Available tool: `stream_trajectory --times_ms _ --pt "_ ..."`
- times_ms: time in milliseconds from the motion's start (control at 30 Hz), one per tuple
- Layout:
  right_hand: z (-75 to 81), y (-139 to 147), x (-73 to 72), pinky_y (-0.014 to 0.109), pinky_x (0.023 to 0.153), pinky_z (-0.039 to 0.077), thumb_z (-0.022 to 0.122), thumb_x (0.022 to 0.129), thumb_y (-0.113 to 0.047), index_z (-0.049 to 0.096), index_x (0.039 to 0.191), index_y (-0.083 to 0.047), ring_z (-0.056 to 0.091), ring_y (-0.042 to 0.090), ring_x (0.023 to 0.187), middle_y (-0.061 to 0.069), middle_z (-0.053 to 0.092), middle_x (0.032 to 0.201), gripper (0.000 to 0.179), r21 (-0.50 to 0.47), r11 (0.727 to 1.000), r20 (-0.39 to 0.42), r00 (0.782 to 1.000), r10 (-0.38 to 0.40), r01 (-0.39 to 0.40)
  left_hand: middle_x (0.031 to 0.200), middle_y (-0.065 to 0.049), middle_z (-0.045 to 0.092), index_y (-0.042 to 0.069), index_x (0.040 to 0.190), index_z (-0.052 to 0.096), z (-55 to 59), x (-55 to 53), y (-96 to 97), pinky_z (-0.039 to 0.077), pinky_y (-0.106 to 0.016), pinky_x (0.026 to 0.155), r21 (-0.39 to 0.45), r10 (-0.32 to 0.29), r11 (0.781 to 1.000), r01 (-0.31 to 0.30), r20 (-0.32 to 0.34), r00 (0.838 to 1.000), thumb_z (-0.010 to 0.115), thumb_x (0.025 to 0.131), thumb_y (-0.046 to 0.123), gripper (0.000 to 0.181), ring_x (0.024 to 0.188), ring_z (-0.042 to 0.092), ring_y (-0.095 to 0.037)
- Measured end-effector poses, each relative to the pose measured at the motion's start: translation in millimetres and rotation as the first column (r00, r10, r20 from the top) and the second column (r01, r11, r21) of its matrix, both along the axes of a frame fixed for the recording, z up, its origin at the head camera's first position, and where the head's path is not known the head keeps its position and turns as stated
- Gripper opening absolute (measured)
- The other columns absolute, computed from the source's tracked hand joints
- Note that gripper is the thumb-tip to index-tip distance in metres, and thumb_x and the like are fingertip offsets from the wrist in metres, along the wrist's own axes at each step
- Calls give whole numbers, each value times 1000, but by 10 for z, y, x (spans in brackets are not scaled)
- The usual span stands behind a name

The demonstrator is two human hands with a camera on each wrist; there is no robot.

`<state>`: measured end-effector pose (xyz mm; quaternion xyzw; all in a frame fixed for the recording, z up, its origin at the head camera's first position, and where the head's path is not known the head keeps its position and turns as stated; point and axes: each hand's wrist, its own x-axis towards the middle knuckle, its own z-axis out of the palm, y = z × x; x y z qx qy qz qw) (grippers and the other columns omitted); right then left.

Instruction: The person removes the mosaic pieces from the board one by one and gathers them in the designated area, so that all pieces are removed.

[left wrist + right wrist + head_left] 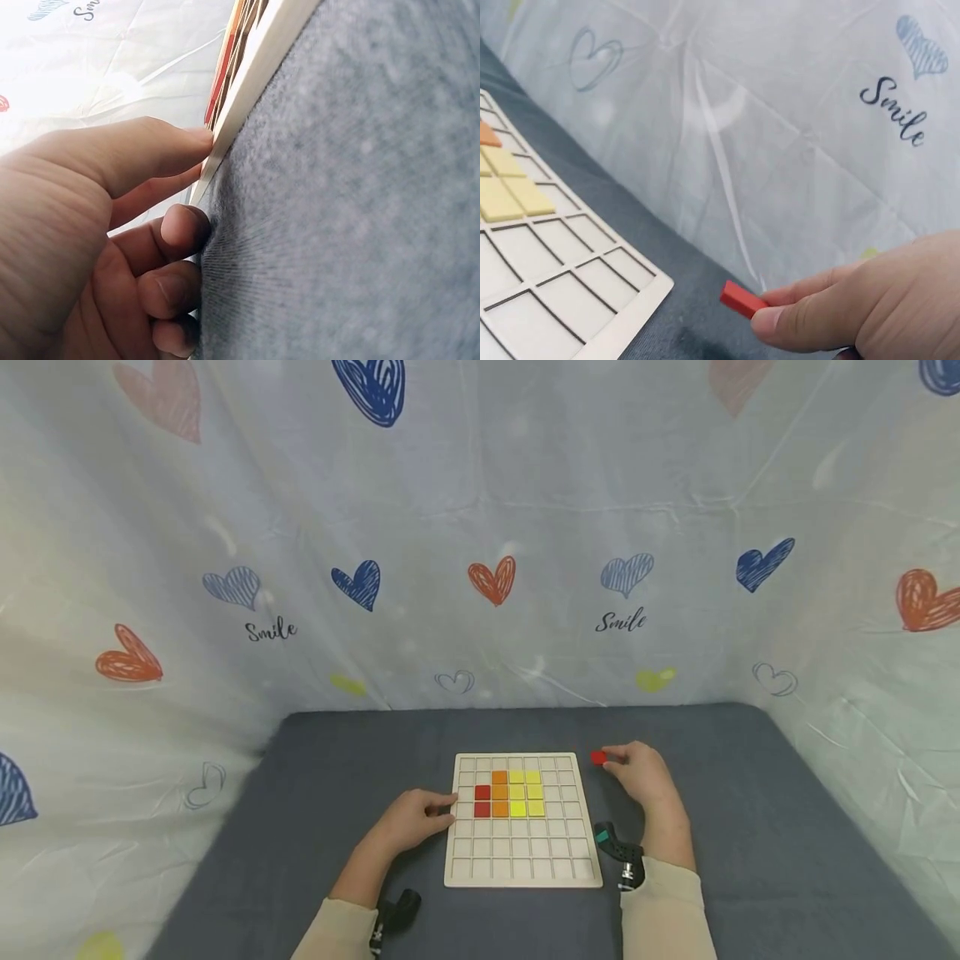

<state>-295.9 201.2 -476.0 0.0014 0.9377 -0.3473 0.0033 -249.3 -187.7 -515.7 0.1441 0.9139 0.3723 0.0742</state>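
A pale wooden grid board [522,852] lies flat on the grey cloth. On it, in adjoining columns, sit two red tiles [482,809], three orange tiles [500,793] and several yellow tiles [526,793]. My left hand [408,820] is at the board's left edge, thumb and index finger apart with their tips against the rim. Its other fingers curl loosely beside the cloth in the left wrist view. Beyond the board's far right corner, my right hand [643,774] pinches a small red tile [742,299] between thumb and index finger, off the board.
Grey cloth [360,752] covers the table around the board. A pale curtain [420,643] printed with hearts and "Smile" hangs behind and along both sides. Dark wrist devices [628,858] are strapped at both sleeves.
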Motion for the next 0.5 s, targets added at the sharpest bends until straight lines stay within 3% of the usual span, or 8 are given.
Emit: stream_trajectory --times_ms 233,500 --pt "-175 -40 -48 61 99 44 72 94 -8 72 126 2 54 49 124 29 61 133 34 -10 999 102 994 -34 35 58 3 46 9 136 68 7 1 -5 33 -26 50 -4 -5 1000 5 5 1000 75 96 22 43 51 33 -10" --pt "-241 -85 -77 64 100 39 75 92 -12 74 126 -3 52 49 126 27 62 134 34 27 998 132 989 -59 56 58 4 45 11 137 68 7 5 -3 33 -26 50 -6 14 1000 -14 14 1000 75 96 23 43 51 33 -10"
